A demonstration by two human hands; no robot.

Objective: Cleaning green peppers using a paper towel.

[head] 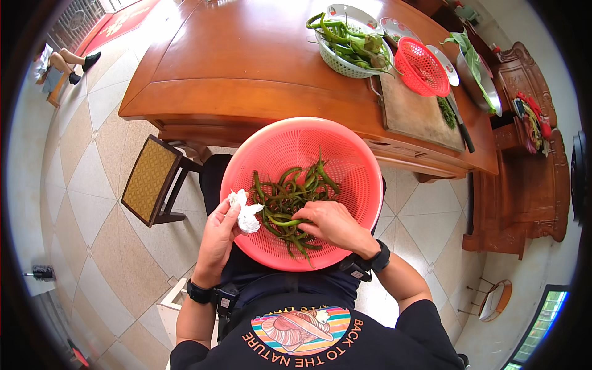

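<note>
A pink plastic colander (300, 127) rests on my lap and holds a heap of long green chili peppers (286, 189). At its left rim my left hand (222, 226) pinches a crumpled white tissue or cloth (247, 217) between thumb and fingers. Inside the colander, my right hand (330, 226) reaches over the heap, its thumb and fingers at a bright green pepper (284, 222). The tips of some right fingers are hidden beneath the hand.
Ahead is a wooden table (231, 69) bearing a basket of green peppers (344, 64), a red plastic basket (416, 60), a cutting board (407, 111), a knife (465, 132) and a metal bowl (476, 88). A stool (150, 180) stands left; a person (62, 62) sits far left.
</note>
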